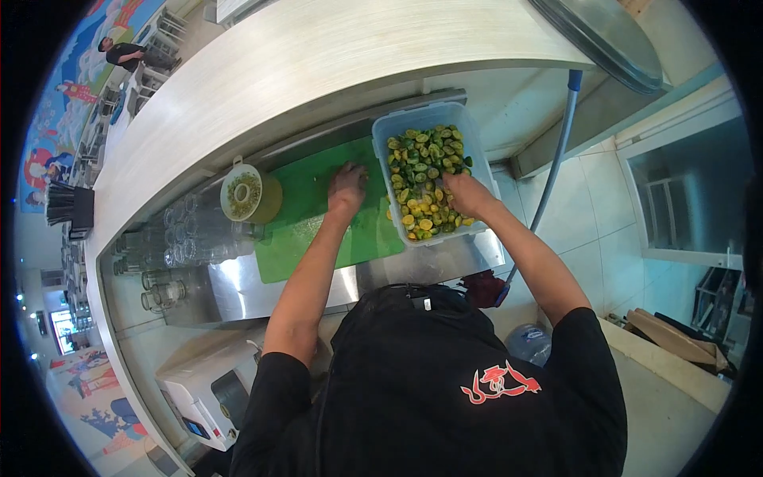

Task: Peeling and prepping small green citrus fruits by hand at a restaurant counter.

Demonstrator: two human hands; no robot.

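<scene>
My left hand [347, 188] is above the green cutting board [307, 173], its fingers curled; whether something is inside them is hidden. My right hand [468, 194] reaches into a clear plastic container [380, 149], its fingertips down among many halved small green and yellow citrus fruits [420, 152]. What those fingertips hold cannot be made out. On the board's left side stands a yellowish citrus juicer [271, 197]. Its pale strainer top [242, 189] has a central cone with greenish pulp around it. Wet spots mark the board near my left forearm.
Several glass jars and mugs [197, 229] crowd the steel counter [226, 286] on the left. A pale raised ledge [250, 77] runs along the far side. A blue-handled pole [554, 161] leans on the right. Another person [128, 55] is across the room.
</scene>
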